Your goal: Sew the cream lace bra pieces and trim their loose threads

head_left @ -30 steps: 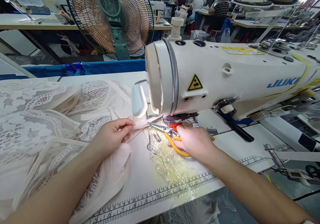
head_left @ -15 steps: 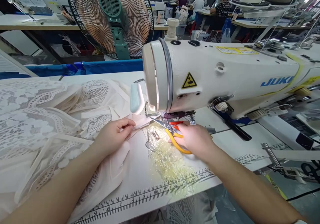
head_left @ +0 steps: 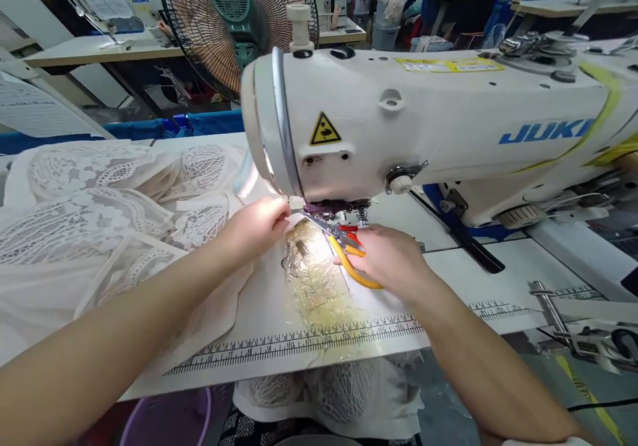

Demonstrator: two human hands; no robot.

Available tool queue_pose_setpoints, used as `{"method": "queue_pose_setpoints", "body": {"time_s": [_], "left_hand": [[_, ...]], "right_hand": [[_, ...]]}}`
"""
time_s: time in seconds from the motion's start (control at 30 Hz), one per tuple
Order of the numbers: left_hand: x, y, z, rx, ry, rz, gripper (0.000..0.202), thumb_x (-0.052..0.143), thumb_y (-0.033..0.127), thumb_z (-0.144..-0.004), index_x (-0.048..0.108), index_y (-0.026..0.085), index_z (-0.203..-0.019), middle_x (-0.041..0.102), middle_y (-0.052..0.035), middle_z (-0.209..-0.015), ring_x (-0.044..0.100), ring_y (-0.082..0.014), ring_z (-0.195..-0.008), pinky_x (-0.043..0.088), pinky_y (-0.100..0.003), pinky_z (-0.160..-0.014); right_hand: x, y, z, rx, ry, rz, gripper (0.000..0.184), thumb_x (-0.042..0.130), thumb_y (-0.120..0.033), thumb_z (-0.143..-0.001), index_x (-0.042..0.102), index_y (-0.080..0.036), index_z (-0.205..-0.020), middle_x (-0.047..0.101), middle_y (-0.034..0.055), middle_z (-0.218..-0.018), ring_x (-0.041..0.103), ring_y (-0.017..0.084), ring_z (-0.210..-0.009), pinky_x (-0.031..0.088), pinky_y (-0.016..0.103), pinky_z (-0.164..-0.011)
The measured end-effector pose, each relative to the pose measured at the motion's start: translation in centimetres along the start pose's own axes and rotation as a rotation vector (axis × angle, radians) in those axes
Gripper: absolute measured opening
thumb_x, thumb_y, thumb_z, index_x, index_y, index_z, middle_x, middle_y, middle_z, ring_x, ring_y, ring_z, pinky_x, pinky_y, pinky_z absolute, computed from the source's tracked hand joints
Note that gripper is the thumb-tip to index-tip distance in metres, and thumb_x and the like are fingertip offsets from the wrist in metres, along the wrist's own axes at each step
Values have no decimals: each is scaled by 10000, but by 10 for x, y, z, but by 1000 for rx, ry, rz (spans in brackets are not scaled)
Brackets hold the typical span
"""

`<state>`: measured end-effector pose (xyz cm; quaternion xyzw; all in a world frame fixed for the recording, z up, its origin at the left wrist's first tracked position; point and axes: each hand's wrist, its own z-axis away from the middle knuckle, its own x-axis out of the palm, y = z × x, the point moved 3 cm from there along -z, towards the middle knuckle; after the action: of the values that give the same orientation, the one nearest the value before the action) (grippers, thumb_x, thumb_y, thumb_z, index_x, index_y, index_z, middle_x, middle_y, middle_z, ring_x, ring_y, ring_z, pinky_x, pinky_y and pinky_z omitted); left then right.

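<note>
My left hand [head_left: 259, 225] is closed in a pinch on the edge of white lace fabric [head_left: 212, 310], just left of the sewing machine's needle area. In my right hand [head_left: 396, 256] are small scissors with orange and red handles [head_left: 353, 272]. Their blades point left beneath the machine head, with the tips close to the fingers of my left hand. My hand partly covers the grips. The JUKI sewing machine [head_left: 369, 117] stands over this spot, and its light shines on the yellowed clear covering [head_left: 319, 286] on the table.
Layered white lace pieces [head_left: 94, 213] spread over the table's left side. A printed ruler strip [head_left: 294, 345] runs along the front edge. More lace fabric [head_left: 333, 393] hangs at my lap, by a purple bin [head_left: 169, 419]. A fan [head_left: 239, 27] stands behind.
My view has shifted, so the machine appears further left and higher. My left hand has come closer to the needle area and the scissor tips. The scissors stay in my right hand.
</note>
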<state>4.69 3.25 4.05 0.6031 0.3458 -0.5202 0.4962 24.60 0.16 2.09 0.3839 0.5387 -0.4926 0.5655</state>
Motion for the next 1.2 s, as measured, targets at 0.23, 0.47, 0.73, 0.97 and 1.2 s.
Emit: {"method": "queue_pose_setpoints", "body": {"time_s": [0.23, 0.47, 0.73, 0.97, 1.2], "left_hand": [[16, -15, -10, 28, -63, 29, 67, 478, 236, -734, 524, 195, -708, 593, -13, -707, 538, -171, -673, 397, -260, -621], [22, -7, -3, 110, -47, -49, 172, 379, 236, -785, 536, 202, -725, 586, -54, -814, 520, -197, -747, 351, -282, -611], [30, -9, -7, 121, -50, -5, 148, 377, 214, -778, 398, 206, -632, 551, -57, -773, 495, -186, -675, 346, -283, -571], [28, -30, -2, 58, 89, 129, 180, 311, 263, -834, 381, 216, -675, 522, -40, -686, 494, -187, -673, 391, -312, -662], [28, -32, 1, 60, 139, 216, 186, 317, 263, -826, 372, 221, -654, 527, -38, -656, 492, -197, -667, 397, -332, -682]], "right_hand": [[4, 2, 0, -14, -52, -25, 425, 549, -590, -754, 628, -173, -735, 617, 41, -688, 518, 144, -508, 261, 248, -432], [3, 1, 2, -19, -83, -63, 404, 525, -588, -766, 636, -200, -747, 628, 55, -755, 553, 168, -584, 282, 258, -455], [3, 3, 2, -15, -39, -22, 319, 520, -498, -801, 631, -202, -764, 639, 33, -731, 560, 150, -585, 266, 236, -450], [0, -9, 4, -19, 0, 51, 301, 563, -488, -753, 630, -194, -756, 631, 47, -725, 574, 168, -621, 308, 246, -479], [-2, -28, 1, 2, -48, 151, 270, 527, -441, -802, 618, -187, -803, 653, 73, -802, 605, 206, -662, 367, 268, -499]]}}
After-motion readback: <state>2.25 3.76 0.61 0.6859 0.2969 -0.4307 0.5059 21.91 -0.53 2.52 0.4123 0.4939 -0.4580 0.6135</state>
